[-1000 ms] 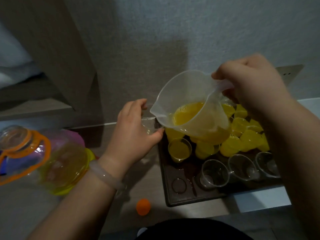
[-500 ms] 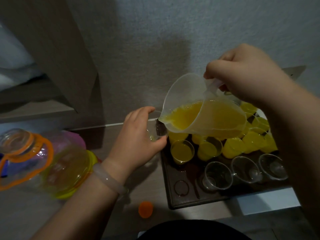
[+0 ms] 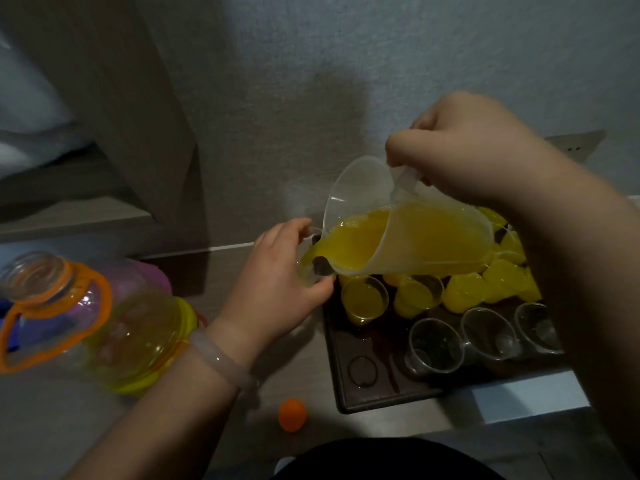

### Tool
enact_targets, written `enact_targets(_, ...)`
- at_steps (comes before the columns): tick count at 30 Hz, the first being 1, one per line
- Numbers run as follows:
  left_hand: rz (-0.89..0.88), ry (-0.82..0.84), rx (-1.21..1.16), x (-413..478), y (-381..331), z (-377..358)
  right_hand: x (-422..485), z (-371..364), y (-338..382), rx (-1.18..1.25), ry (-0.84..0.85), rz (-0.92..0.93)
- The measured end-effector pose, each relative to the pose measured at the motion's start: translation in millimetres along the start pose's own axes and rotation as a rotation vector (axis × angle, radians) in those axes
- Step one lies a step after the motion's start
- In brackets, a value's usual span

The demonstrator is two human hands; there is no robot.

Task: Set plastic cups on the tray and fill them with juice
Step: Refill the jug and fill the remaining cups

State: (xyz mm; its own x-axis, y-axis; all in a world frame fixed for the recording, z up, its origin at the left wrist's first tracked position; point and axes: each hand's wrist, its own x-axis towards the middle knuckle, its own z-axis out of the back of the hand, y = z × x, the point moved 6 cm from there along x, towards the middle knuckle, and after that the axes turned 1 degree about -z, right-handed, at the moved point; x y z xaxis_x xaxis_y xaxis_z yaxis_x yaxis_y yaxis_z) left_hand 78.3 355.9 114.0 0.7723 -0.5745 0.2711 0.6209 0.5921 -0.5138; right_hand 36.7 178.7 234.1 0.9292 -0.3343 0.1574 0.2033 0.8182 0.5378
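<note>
My right hand (image 3: 471, 147) grips the handle of a clear plastic jug (image 3: 415, 237) tipped steeply leftward, orange juice reaching its spout. My left hand (image 3: 273, 289) holds a small clear cup (image 3: 310, 268) just under the spout, at the dark tray's (image 3: 349, 375) left edge; juice runs into it. On the tray stand several juice-filled cups (image 3: 365, 299) in the back rows and three empty clear cups (image 3: 434, 344) along the front row. Part of the tray is hidden behind my right forearm.
A large clear bottle (image 3: 104, 323) with an orange handle and some yellow juice lies at the left. Its orange cap (image 3: 292, 414) sits on the counter near the front edge. A wall rises close behind the tray.
The jug has tipped further left and down, so juice has reached the spout and pours into the cup in my left hand. My right hand rose slightly.
</note>
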Motion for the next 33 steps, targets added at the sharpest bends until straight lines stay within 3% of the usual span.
enact_targets(33,0.016,-0.017,0.009,-9,-5,-4,-9,1,11,-0.073,0.029,0.062)
